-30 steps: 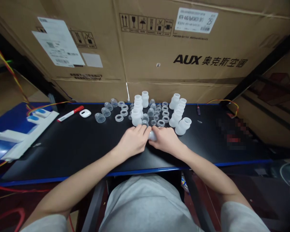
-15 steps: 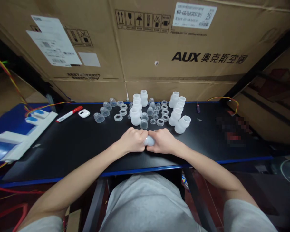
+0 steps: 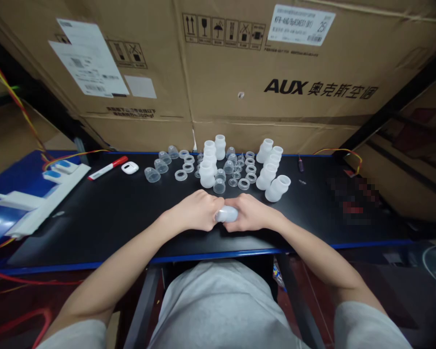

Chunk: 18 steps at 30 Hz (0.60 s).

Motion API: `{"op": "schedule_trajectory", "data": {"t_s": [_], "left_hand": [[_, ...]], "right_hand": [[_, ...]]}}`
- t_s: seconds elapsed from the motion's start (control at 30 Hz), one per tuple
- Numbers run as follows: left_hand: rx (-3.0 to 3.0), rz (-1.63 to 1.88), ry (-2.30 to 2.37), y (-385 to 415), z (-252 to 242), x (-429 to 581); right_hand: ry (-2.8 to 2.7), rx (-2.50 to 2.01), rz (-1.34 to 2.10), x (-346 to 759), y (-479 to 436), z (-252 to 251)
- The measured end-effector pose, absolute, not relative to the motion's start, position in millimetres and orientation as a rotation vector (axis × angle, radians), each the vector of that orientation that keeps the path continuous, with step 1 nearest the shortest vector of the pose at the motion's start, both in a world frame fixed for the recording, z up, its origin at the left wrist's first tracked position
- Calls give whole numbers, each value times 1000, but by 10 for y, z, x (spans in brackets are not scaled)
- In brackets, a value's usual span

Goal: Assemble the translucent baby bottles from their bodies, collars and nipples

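Low over the front of the black table, both hands meet on one small white baby bottle [image 3: 227, 214] lying on its side. My left hand [image 3: 198, 211] is closed round its left end, so whatever sits on that end is hidden. The bottle's body is wrapped by my right hand [image 3: 252, 212]. Just beyond the hands stand open white bottles [image 3: 208, 174] in one row and more white bottles [image 3: 276, 189] in another row to the right. Between them lie clear dome caps [image 3: 219, 185], clear rings [image 3: 243, 183] and small nipples [image 3: 233, 182].
More clear caps [image 3: 152, 175] and rings [image 3: 180, 175] lie left of the bottles. Farther left are a red-and-white marker [image 3: 107, 168], a white case [image 3: 130, 167] and a power strip [image 3: 53, 198]. A small screwdriver [image 3: 301, 165] lies right. A large cardboard box [image 3: 225, 111] stands behind.
The hands have parted slightly, and more of the bottle shows between them. The whole view has shifted a little, moving the scene rightward. The items on the table keep their places.
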<state>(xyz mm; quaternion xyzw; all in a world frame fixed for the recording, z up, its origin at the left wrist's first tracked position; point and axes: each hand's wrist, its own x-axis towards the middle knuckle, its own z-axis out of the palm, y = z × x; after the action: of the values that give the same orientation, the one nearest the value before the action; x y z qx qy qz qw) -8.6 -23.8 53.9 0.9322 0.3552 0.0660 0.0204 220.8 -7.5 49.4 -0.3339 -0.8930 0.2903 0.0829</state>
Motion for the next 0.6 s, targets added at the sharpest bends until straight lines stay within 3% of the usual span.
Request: {"op": "schedule_trajectory", "data": {"t_s": [0.3,0.4,0.5,0.6], "left_hand": [[2479,97,1099,-234,880,-413],[2193,391,1314,16,975,-1053],[1919,766,1846,241,988,-1706],[1766,954,1983,388,861,-2092]], "right_hand": [[-2322,-882,1591,2205,-121,450],[-2016,-912,1837,2316,-30,400],[-1750,-911,1758,2312,69,345],[-1687,-885,1791,2207,81,287]]}}
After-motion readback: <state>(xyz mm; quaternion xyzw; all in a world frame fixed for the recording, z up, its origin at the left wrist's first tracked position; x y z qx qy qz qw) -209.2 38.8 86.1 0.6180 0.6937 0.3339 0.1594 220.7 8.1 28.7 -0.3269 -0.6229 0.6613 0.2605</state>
